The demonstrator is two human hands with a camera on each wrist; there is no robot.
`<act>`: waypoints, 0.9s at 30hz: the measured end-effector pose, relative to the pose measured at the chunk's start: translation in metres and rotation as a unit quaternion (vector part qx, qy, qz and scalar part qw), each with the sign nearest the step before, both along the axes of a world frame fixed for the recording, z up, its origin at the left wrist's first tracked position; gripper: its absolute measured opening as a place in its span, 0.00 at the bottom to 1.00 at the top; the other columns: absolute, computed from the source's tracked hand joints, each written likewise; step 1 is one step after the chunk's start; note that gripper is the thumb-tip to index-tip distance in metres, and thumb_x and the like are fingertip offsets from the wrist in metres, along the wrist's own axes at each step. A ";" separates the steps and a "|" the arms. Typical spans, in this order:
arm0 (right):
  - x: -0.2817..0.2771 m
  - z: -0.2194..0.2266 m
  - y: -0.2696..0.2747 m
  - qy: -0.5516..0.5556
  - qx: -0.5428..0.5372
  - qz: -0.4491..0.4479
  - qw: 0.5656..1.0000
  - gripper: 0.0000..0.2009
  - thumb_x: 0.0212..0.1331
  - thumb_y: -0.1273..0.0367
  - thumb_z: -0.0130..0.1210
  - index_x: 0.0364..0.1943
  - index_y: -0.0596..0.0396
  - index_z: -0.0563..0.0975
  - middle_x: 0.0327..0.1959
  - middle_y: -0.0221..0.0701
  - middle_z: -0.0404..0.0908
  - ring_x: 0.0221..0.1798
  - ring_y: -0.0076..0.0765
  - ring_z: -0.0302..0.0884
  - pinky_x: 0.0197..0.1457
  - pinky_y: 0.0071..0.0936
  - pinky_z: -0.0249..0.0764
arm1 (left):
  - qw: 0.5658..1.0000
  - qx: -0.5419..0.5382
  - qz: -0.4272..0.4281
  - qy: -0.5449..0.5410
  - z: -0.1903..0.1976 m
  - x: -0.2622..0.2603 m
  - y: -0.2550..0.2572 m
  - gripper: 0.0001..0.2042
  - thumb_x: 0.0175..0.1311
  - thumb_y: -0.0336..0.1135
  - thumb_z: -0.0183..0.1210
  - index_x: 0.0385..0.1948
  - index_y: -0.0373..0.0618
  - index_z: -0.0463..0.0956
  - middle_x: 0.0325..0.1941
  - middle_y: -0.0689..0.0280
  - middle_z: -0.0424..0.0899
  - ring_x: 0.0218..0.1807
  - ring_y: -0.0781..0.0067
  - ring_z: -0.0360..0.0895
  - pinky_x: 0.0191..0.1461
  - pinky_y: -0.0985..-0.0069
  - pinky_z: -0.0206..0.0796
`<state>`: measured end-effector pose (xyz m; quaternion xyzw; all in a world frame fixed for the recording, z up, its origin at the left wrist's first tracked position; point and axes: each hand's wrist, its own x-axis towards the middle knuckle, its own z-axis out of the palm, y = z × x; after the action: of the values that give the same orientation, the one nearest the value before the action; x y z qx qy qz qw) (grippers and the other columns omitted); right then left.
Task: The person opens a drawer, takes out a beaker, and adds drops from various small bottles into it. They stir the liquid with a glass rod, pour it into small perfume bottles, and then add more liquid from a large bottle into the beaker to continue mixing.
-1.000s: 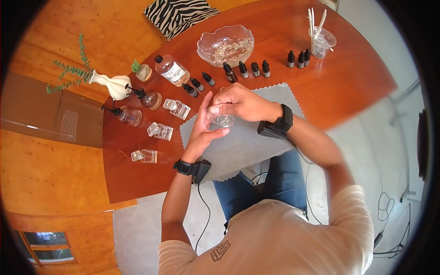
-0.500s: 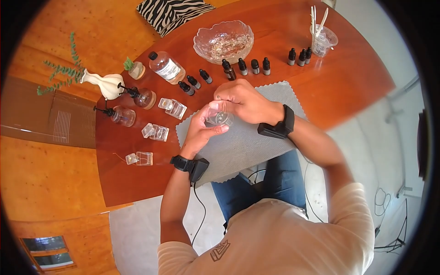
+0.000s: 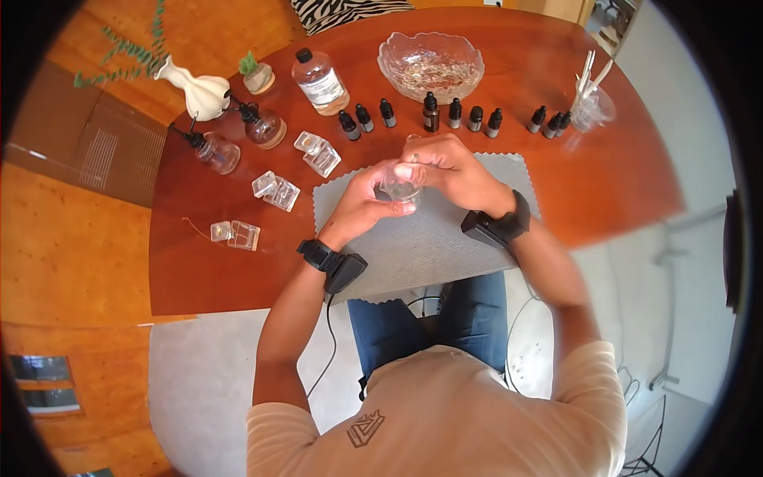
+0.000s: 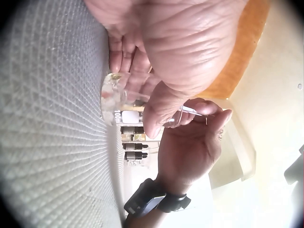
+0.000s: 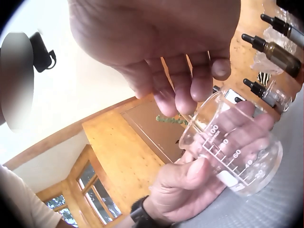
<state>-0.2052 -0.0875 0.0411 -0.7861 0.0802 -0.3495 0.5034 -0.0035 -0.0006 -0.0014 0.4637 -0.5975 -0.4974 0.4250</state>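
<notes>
A clear glass beaker (image 3: 400,184) with white markings is low over the grey mat (image 3: 413,238). The left hand (image 3: 362,208) grips it, thumb on one side and fingers round the other, as the beaker (image 5: 232,147) in the right wrist view shows. Above the rim is the right hand (image 3: 457,171), fingers bent down. In the left wrist view this hand (image 4: 190,147) pinches a thin pale rod (image 4: 191,110) at the beaker's mouth; its lower end is hard to make out. Coloured specks show at the beaker's base (image 4: 110,97); whether they lie inside, I cannot tell.
Behind the mat stand small black-capped bottles (image 3: 474,119), a glass bowl (image 3: 429,70) of dried bits and a large labelled bottle (image 3: 322,86). Square glass bottles (image 3: 281,193), pump bottles (image 3: 216,153) and a vase (image 3: 205,95) are left; a cup (image 3: 592,110) of sticks is right.
The head view has shifted, so the table items sit elsewhere in it. The left fingers, stretched out a second ago, have closed round the beaker. The right hand stays over its rim.
</notes>
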 end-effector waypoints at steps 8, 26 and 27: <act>0.002 0.003 0.003 -0.017 0.019 -0.017 1.000 0.18 0.72 0.65 0.59 0.27 0.66 0.77 0.21 0.32 0.70 0.26 0.26 0.62 0.31 0.31 0.62 | 1.000 -0.021 -0.004 0.010 0.003 -0.002 0.001 0.29 0.54 0.32 0.76 0.59 0.40 0.77 0.54 0.66 0.85 0.57 0.74 0.79 0.64 0.72 0.70; 0.002 0.002 0.003 0.008 -0.034 -0.017 0.999 0.16 0.72 0.64 0.60 0.31 0.65 0.80 0.24 0.36 0.76 0.27 0.31 0.71 0.32 0.31 0.67 | 1.000 -0.016 -0.004 -0.016 0.005 -0.001 0.002 0.30 0.55 0.31 0.75 0.61 0.39 0.75 0.57 0.65 0.84 0.59 0.73 0.79 0.64 0.71 0.71; -0.001 0.003 0.002 0.016 -0.026 -0.032 0.999 0.16 0.72 0.64 0.60 0.31 0.65 0.80 0.24 0.36 0.76 0.26 0.32 0.71 0.32 0.31 0.67 | 1.000 -0.018 -0.005 -0.009 0.004 -0.001 0.002 0.30 0.55 0.31 0.75 0.61 0.39 0.75 0.57 0.65 0.84 0.59 0.73 0.79 0.64 0.71 0.71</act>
<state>-0.2062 -0.0854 0.0444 -0.8015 0.1044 -0.3547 0.4700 -0.0048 0.0013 0.0027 0.4571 -0.6125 -0.4847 0.4254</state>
